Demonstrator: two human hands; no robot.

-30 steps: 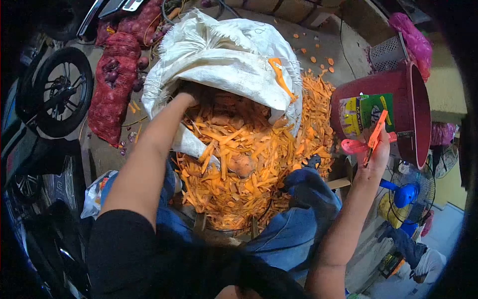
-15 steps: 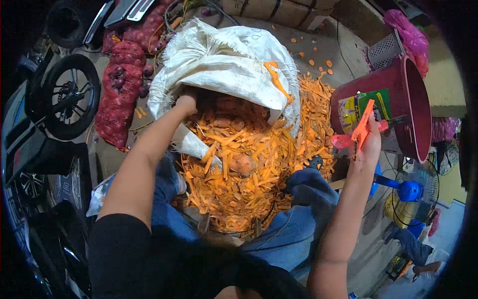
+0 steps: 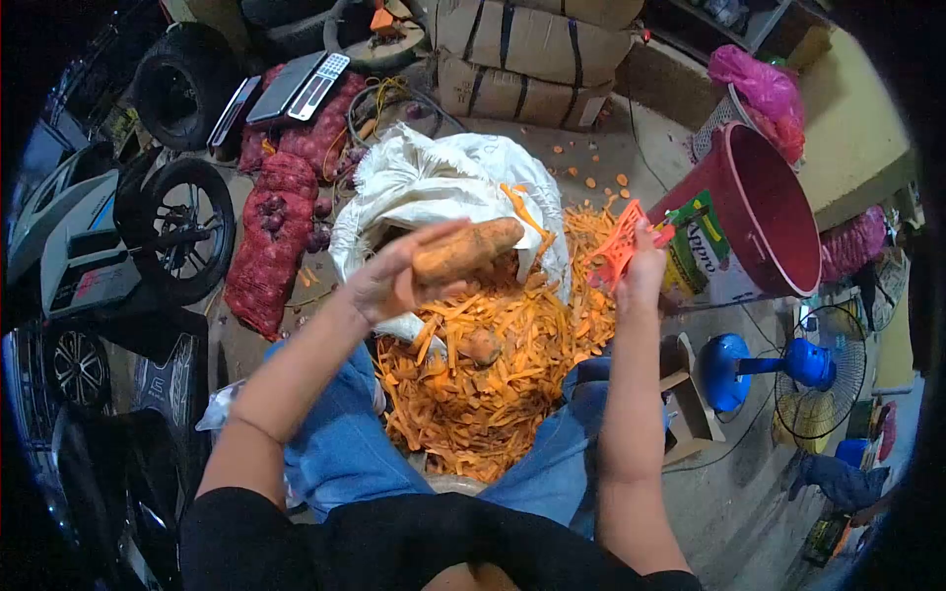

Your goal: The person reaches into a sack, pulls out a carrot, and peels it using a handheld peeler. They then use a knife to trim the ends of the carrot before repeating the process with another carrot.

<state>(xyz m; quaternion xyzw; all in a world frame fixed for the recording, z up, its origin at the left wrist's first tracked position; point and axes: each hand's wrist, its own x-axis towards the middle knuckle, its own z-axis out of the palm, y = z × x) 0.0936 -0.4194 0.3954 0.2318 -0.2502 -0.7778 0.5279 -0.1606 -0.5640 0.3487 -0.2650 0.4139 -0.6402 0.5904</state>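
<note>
A thick, unpeeled carrot [image 3: 468, 250] is gripped in my left hand [image 3: 392, 281], above the heap of peelings. My right hand [image 3: 642, 271] holds an orange plastic peeler [image 3: 621, 241], its blade hard to make out, in front of the red bucket. Below both hands, orange carrot peelings [image 3: 493, 414] lie piled between my knees, with a stubby carrot piece [image 3: 480, 347] on top. Behind the pile lies a white woven sack [image 3: 443, 182] with its mouth towards me; its inside is mostly hidden by my left hand and the carrot.
A red bucket [image 3: 774, 212] lies tilted at right, near a blue fan [image 3: 813, 364] and an open cardboard box [image 3: 690, 414]. At left are red net bags of onions [image 3: 271, 246], a scale [image 3: 296, 89] and a motorbike wheel [image 3: 187, 231]. Strapped cartons [image 3: 532, 59] stand behind.
My left hand has come out of the sack with a carrot in it. My right hand has moved left with the peeler, and the view has shifted.
</note>
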